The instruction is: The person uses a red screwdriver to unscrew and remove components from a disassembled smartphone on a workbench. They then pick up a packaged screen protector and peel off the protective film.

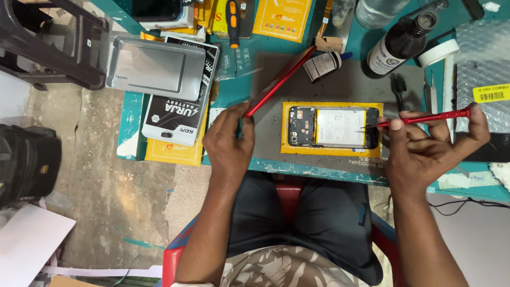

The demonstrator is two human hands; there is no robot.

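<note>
An opened phone [333, 127] lies back-side up on a yellow pad [287, 149], its white battery and dark circuit board exposed. My right hand [425, 149] grips a thin red screwdriver [425, 118] whose tip points at the phone's right end. My left hand [229, 141] holds a red back cover [280, 81] by its lower edge, tilted up and away from the phone. A grey work mat [350, 85] lies under the pad on a teal table [130, 122].
A dark bottle [397, 45], a small brown vial [322, 65] and a white cap [438, 51] stand behind the mat. A grey metal tray [154, 66] rests on a black-and-white box [178, 114] at left. Bubble wrap [483, 58] lies right. A stool [53, 42] and black bag [26, 162] sit on the floor.
</note>
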